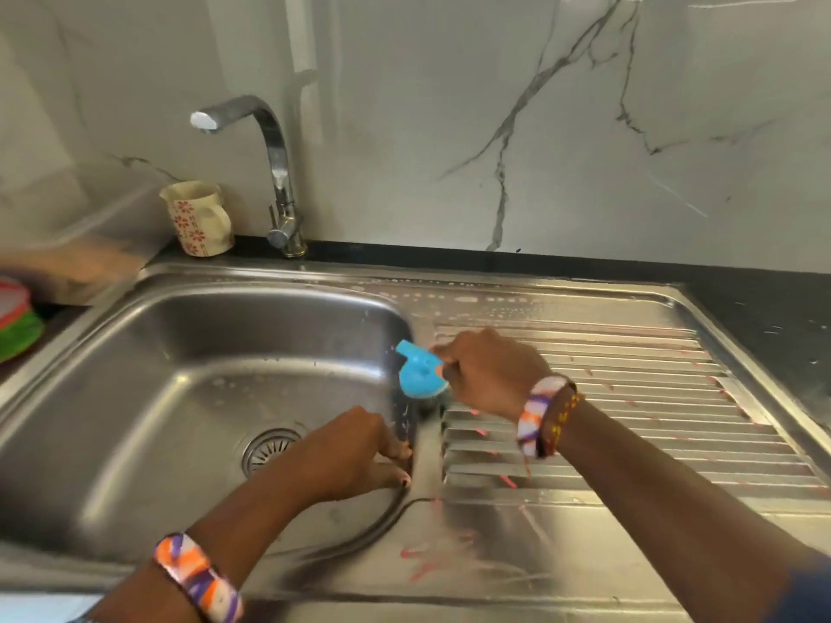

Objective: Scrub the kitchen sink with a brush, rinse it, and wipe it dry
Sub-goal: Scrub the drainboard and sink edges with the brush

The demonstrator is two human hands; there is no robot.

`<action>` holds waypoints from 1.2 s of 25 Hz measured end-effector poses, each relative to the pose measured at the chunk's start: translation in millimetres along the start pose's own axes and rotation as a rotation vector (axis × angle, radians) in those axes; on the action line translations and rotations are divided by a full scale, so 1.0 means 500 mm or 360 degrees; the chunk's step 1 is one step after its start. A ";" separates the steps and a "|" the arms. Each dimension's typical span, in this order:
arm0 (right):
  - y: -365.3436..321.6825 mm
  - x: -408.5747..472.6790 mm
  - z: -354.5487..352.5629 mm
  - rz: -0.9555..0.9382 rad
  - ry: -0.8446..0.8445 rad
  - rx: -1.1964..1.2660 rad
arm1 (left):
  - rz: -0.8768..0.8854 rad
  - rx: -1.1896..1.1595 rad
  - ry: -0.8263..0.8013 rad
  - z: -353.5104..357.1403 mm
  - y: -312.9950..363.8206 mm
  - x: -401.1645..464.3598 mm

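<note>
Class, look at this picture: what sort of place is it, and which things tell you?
Most likely a home kitchen: a steel sink with ridged drainer, a tap, and a marble-look wall.

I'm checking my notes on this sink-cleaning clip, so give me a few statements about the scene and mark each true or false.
1. The right hand grips a blue brush. True.
2. The brush is down at the drain strainer. False: it is at the rim between the basin and the ribbed drainboard.
3. The left hand rests on the right edge of the sink basin, holding nothing. True.
4. Water runs from the tap. False: no stream shows at its spout.
5. A floral cup stands left of the tap's base. True.
</note>
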State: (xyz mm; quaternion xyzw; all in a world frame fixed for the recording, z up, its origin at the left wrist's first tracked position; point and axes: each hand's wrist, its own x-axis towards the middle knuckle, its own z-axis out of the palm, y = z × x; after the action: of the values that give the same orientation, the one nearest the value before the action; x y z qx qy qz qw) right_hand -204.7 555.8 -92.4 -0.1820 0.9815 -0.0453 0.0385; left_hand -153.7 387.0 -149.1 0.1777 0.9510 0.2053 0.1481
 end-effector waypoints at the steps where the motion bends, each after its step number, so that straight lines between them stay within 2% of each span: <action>1: -0.011 0.016 -0.011 0.0073 0.0041 -0.0054 | 0.0004 -0.0014 -0.0035 -0.003 0.001 -0.007; 4: -0.041 0.079 -0.034 0.0216 0.0101 -0.0030 | -0.0019 0.0017 -0.0110 -0.016 0.016 -0.009; 6: -0.054 0.063 -0.032 0.0144 -0.0017 0.0024 | 0.0001 0.0065 -0.0179 -0.025 0.013 -0.018; 9: -0.062 -0.044 -0.013 0.0002 -0.0203 -0.0060 | 0.0099 0.0109 -0.0450 -0.021 -0.003 -0.037; 10: -0.063 -0.070 -0.009 0.0018 -0.0185 -0.0100 | 0.0130 0.0117 -0.0532 -0.022 -0.006 -0.043; 13: -0.078 -0.028 -0.017 0.0247 0.0099 -0.0195 | 0.0154 0.0052 -0.0660 -0.026 -0.017 -0.042; 15: -0.096 0.016 -0.025 0.0353 0.0101 -0.0111 | 0.0155 0.0003 -0.0737 -0.031 -0.022 -0.046; 19: -0.160 -0.054 -0.015 0.0269 -0.0242 -0.0100 | 0.0153 -0.0042 -0.0979 -0.052 -0.062 -0.077; 23: -0.240 -0.134 -0.030 0.0217 -0.0557 -0.0068 | 0.0067 0.0080 -0.1151 -0.103 -0.137 -0.140; 25: -0.297 -0.102 -0.025 0.0154 -0.0613 -0.0039 | -0.0071 0.0110 -0.1117 -0.136 -0.187 -0.183; 27: -0.372 -0.035 -0.006 0.0030 -0.0600 0.0115 | -0.0207 0.0216 -0.0914 -0.180 -0.249 -0.239; 30: -0.501 0.065 0.002 -0.0142 -0.0394 0.0513 | -0.0395 0.0444 -0.0275 -0.242 -0.352 -0.325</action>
State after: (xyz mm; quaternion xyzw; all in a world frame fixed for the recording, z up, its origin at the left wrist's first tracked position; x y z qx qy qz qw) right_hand -146.4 311.2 -69.5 -0.2210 0.9403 -0.1806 0.1853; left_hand -100.5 131.4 -87.5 0.0950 0.9685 0.0358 0.2274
